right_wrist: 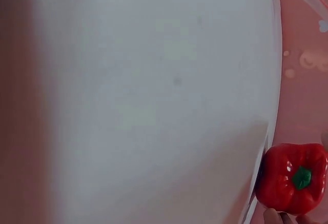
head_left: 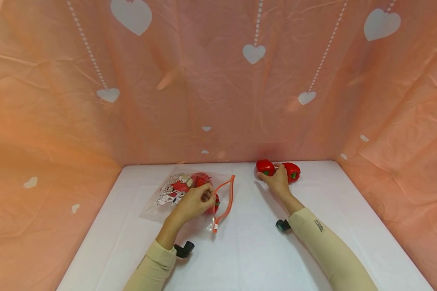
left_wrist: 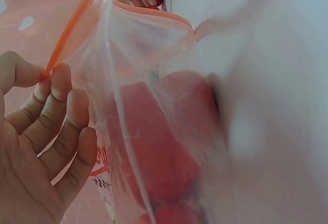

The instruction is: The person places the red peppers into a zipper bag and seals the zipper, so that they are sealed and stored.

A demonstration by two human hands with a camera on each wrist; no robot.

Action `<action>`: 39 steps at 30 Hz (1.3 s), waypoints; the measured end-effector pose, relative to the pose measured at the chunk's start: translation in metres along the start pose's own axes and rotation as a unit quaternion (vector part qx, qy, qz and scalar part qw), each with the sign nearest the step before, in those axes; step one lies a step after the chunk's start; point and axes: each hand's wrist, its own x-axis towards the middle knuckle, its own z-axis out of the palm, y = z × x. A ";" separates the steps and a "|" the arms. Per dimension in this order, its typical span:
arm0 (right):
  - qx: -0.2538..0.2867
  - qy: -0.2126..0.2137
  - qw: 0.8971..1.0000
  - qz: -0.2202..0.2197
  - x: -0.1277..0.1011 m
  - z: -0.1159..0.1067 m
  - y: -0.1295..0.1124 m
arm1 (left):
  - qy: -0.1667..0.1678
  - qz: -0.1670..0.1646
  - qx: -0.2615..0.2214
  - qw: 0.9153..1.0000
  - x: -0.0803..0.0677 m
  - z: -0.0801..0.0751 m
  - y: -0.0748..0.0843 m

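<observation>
On the left of the table lies a clear zip bag (head_left: 151, 206) with printed cartoon figures and an orange zip edge (head_left: 231, 198). Several red bell peppers (left_wrist: 159, 137) show through its plastic. Between thumb and fingertips my left hand (head_left: 194, 203) pinches the orange edge, and the mouth gapes toward the right. At the back right, my right hand (head_left: 278, 185) has thumb and fingers around a red bell pepper (head_left: 265, 165). A second loose bell pepper (head_left: 293, 171) lies just right of those fingers, its green stem toward me. The right wrist view shows the gripped pepper (right_wrist: 287, 183) close up.
A white-covered table (head_left: 247, 250) spreads between the two forearms. Orange sheeting with pale hearts (head_left: 254, 54) rises behind it and along both sides. Dark wrist-camera mounts (head_left: 184, 249) sit beside the wrists, low over the tabletop.
</observation>
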 end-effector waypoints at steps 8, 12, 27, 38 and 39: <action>-0.001 -0.002 1.000 0.010 0.003 -0.001 0.001 | 0.001 0.004 0.001 1.000 0.001 0.001 0.000; -0.004 -0.006 1.000 0.018 0.004 -0.002 0.000 | -0.001 0.004 0.001 1.000 0.001 0.001 0.000; -0.002 -0.011 1.000 0.018 0.006 -0.002 -0.001 | 0.000 0.000 0.009 1.000 0.001 0.002 0.001; 0.013 -0.027 0.999 0.012 -0.007 -0.008 -0.004 | -0.006 -0.005 0.003 1.000 0.000 0.000 0.001; 0.015 -0.030 0.999 0.009 -0.009 -0.009 -0.004 | -0.006 -0.005 0.003 1.000 0.000 0.000 0.001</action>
